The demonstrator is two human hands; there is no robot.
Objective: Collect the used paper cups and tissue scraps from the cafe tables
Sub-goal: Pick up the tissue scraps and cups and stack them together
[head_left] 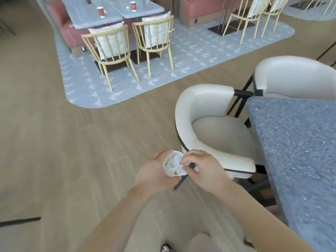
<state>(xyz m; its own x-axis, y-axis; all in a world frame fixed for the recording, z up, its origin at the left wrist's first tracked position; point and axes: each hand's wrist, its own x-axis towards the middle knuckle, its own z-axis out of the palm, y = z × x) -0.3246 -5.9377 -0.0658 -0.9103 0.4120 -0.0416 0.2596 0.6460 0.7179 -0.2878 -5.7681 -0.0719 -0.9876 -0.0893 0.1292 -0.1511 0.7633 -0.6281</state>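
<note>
In left hand [153, 172], cup [171, 173] of tissue [175, 163]

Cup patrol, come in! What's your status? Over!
Left hand grips paper cup. Right hand pinches tissue at its rim. Two red cups on far tables, chairs in front.

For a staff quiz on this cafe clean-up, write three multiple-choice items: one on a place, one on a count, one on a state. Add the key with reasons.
1. Where is the tissue?
A. on the grey table
B. in the paper cup
C. on the floor

2. How many red cups stand on the far tables?
A. two
B. four
C. none

3. What is the left hand doing?
A. hanging idle
B. gripping the paper cup
C. pushing a chair

Key: 1 B, white tissue fills the cup's mouth. 2 A, one cup stands on each table. 3 B, its fingers wrap the cup while the right hand pinches the tissue.
</note>
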